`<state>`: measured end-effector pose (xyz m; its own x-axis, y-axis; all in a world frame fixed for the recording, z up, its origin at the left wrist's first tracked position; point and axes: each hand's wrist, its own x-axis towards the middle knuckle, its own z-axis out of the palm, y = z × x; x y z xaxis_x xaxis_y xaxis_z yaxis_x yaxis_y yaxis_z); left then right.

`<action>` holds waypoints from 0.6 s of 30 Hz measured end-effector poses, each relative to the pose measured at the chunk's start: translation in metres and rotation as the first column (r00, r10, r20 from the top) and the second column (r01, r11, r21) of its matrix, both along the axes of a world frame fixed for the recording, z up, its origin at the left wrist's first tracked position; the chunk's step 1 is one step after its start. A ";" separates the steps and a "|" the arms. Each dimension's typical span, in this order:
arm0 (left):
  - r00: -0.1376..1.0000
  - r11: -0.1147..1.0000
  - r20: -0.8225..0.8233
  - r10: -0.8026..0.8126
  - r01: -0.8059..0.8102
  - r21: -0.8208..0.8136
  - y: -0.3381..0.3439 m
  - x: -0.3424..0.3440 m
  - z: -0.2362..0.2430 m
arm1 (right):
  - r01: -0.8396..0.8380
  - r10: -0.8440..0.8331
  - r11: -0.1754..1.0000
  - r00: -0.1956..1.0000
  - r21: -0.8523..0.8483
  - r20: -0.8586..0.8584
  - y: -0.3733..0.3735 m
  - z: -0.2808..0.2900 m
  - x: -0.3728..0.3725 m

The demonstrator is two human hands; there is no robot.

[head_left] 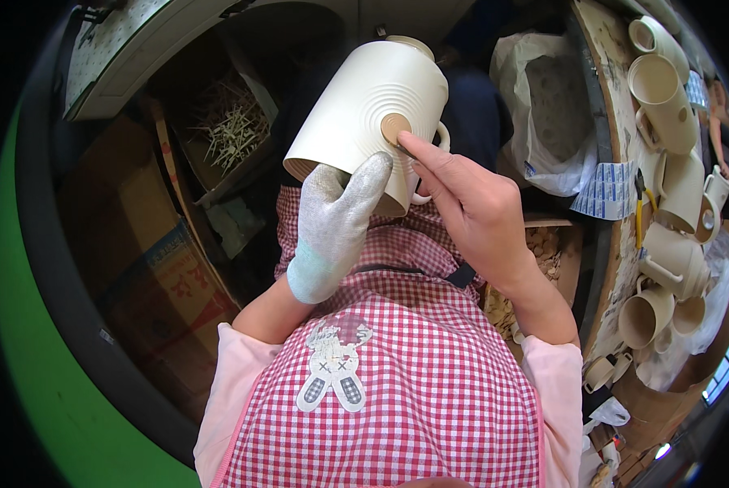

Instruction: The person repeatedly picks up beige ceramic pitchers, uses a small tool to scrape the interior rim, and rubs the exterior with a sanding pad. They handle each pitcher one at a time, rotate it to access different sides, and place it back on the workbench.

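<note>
A cream-white plastic jug body (344,102) with a side handle (443,137) lies tilted above my lap. Its wide ribbed open end points toward me, and a narrower neck (411,47) is at the far end. My left hand (332,213), in a grey-white knitted glove, grips the rim at the open end, thumb along the outside. A round tan disc (394,128) sits amid concentric rings on the jug's side. My bare right hand (472,199) is closed, its index fingertip pressing the disc's edge. The fingers beneath are partly hidden.
At right, a worn wooden bench (607,81) bears several cream jug bodies (661,89), yellow-handled pliers (642,203) and a blue-white label sheet (607,191). A white plastic bag (535,106) hangs beside it. Boxes hold tan discs (546,248) and thin pale scraps (230,122).
</note>
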<state>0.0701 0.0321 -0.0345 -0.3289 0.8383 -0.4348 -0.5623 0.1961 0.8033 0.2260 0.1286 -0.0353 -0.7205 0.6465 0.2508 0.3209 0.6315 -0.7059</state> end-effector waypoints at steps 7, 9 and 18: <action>0.999 1.000 -0.044 0.027 -0.027 0.001 0.001 0.006 -0.005 | 0.038 -0.040 0.999 0.996 0.027 0.085 -0.003 0.001 -0.001; 0.993 1.000 -0.118 0.030 -0.029 0.011 0.002 0.009 -0.007 | 0.037 -0.046 0.995 0.994 0.092 0.095 -0.004 -0.001 -0.001; 0.809 1.000 -0.587 0.008 -0.011 -0.002 0.022 0.029 -0.052 | 0.138 -0.283 0.916 0.888 0.378 0.363 -0.023 -0.027 -0.013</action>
<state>0.0988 0.0536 -0.0868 -0.5311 0.8319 -0.1609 0.0142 0.1986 0.9800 0.2132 0.1058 -0.0627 -0.6607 0.7245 0.1962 0.6821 0.6886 -0.2460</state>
